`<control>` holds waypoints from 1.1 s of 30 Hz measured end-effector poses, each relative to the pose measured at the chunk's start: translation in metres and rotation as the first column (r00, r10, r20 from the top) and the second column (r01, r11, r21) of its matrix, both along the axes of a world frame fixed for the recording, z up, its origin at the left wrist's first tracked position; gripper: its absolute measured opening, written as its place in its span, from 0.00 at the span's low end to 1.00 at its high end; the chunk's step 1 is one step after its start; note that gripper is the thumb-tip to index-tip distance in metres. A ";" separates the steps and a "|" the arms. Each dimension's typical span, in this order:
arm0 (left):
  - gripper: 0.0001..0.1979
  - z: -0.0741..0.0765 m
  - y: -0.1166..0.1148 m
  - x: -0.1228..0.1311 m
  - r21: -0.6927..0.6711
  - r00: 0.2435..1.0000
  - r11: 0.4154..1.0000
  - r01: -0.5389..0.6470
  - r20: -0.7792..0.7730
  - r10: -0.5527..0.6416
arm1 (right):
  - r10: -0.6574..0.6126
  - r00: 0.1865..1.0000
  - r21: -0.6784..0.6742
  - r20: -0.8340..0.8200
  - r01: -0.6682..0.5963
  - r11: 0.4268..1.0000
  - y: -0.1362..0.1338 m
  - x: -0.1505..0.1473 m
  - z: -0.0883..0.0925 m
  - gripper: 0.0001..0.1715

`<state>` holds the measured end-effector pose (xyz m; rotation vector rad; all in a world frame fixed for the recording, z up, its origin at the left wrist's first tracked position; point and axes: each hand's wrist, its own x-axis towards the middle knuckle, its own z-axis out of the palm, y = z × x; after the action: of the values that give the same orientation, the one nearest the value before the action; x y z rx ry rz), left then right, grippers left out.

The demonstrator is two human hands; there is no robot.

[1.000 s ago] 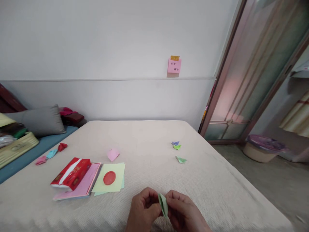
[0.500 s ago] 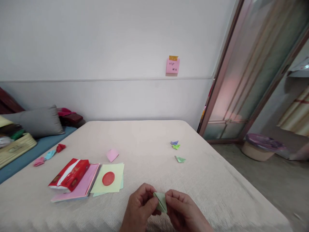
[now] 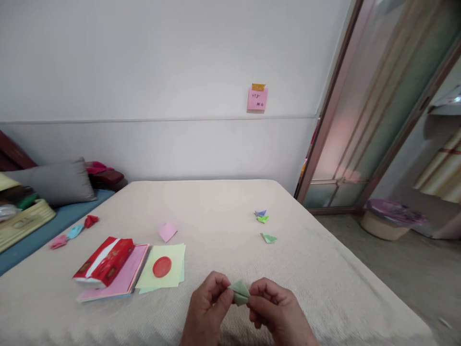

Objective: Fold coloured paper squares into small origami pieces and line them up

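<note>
Left hand (image 3: 207,312) & right hand (image 3: 277,315) are pinching a folded green paper (image 3: 239,292) between fingertips at 6 o'clock, above the beige bed (image 3: 223,206); wrists are cut off, folds are partly hidden by fingers.

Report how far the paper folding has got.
Looks done: three small folded paper shapes, purple, bright green and pale green, lie on the beige cloth-covered table. In hand: the left hand and right hand pinch a pale green folded paper piece. Remaining: flat yellow and pink paper sheets lie unfolded under a red round disc.
</note>
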<state>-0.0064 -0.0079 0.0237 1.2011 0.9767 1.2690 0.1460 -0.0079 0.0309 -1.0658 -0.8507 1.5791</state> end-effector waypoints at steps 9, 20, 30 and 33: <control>0.11 -0.006 0.003 -0.007 -0.085 0.995 0.993 -0.081 -0.066 0.075 | -0.048 0.999 -0.061 -0.017 0.047 0.997 -0.001 -0.003 0.002 0.05; 0.11 0.006 -0.001 -0.008 0.010 0.970 0.978 -0.211 -0.125 0.210 | -0.084 0.996 0.005 -0.022 0.084 0.996 -0.001 -0.001 0.008 0.06; 0.07 0.017 -0.021 0.004 0.389 0.957 0.901 -0.191 -0.130 0.258 | -0.131 0.991 0.399 0.011 0.116 0.910 -0.012 0.001 0.013 0.10; 0.08 0.015 -0.022 0.005 0.391 0.967 0.902 -0.182 -0.093 0.235 | -0.194 0.973 0.528 0.125 0.100 0.843 -0.016 0.003 0.018 0.12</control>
<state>-0.0015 -0.0299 0.0383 1.5309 1.0094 1.6162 0.1493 -0.0236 0.0493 -0.8524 -1.2018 1.0424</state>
